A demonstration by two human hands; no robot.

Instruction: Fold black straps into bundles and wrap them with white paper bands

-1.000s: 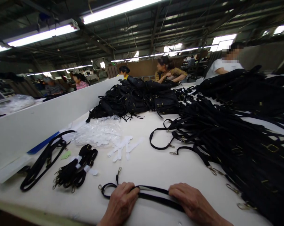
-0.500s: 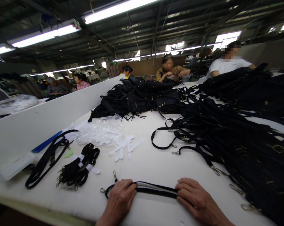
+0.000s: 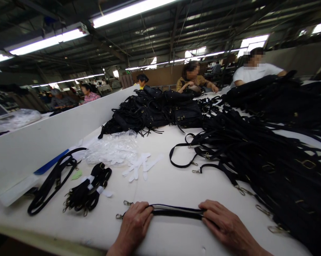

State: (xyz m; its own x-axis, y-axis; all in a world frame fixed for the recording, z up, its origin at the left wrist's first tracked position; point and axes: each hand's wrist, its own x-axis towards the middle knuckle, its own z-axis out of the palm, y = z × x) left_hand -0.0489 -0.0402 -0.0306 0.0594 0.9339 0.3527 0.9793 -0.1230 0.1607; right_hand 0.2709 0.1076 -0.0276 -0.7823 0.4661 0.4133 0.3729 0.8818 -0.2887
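Note:
A black strap [image 3: 176, 212] lies folded lengthwise between my hands, just above the white table [image 3: 160, 241] or resting on it. My left hand [image 3: 136, 220] is closed round its left end, where two metal snap hooks [image 3: 119, 216] stick out past the fingers. At the other end my right hand [image 3: 221, 220] grips the fold, which its fingers hide. Left of my left hand sits a bundle of black straps [image 3: 90, 190] with white paper bands and several hooks.
Loose black straps [image 3: 245, 149] heap up on the right. Black bags [image 3: 160, 110] are piled at the back, beside clear plastic bags [image 3: 112, 147]. White paper strips [image 3: 137, 167] lie mid-table. Another strap [image 3: 54, 181] lies far left by a low partition [image 3: 56, 128]. Co-workers [image 3: 194, 76] sit beyond.
The two snap hooks at my left hand have drawn closer together, and the strap's left loop has slipped under the fingers. Both hands keep their hold. The view has shifted slightly.

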